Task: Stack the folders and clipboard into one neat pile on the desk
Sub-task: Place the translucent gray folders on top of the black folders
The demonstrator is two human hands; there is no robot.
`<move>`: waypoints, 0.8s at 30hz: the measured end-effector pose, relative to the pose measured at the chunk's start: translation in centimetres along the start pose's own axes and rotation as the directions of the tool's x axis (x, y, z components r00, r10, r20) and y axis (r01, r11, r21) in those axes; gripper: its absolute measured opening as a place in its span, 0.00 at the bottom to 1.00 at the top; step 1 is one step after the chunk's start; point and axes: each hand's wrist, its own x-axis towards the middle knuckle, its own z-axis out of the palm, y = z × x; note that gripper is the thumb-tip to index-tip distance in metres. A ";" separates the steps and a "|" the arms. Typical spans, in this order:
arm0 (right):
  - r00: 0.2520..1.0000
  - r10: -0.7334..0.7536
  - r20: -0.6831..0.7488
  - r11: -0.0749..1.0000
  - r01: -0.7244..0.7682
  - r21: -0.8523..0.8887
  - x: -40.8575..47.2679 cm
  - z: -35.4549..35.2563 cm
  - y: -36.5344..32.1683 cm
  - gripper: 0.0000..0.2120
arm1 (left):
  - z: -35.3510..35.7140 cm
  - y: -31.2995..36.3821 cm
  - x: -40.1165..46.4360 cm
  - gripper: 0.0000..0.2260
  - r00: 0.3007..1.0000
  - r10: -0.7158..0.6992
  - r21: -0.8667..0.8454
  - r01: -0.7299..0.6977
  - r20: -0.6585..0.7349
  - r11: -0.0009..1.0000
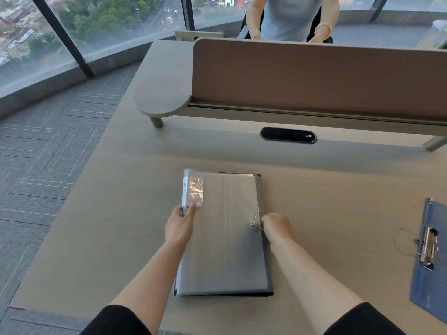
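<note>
Desk (326,189), pale wood. Grey folder (225,238) flat atop a dark folder (266,262), mid-desk. Blue clipboard (428,262) well apart, right edge. Left hand (180,226) fingers pinch the grey folder's left edge; right hand (277,226) fingers curled at its right edge.

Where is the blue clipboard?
The clipboard lies on the desk at the far right, apart from the folders and the right hand.

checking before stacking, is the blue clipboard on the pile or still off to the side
Off to the side: the blue clipboard lies flat on the desk, apart from the grey folder between both hands.
</note>
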 end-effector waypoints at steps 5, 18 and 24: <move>0.995 0.059 -0.086 0.994 -0.050 0.099 2.1 -4.0 1.4 0.07 | 3.7 1.8 -1.7 0.19 0.994 0.031 0.009 -0.032 0.106 0.999; 0.998 0.027 -0.053 0.983 -0.016 0.181 4.7 -9.2 4.4 0.07 | 8.2 3.7 -3.1 0.26 0.986 0.052 0.088 -0.066 0.157 0.994; 0.995 -0.010 -0.098 0.977 0.031 0.213 4.9 -12.4 5.9 0.13 | 8.8 4.1 -3.3 0.21 0.989 0.084 0.147 -0.101 0.120 0.984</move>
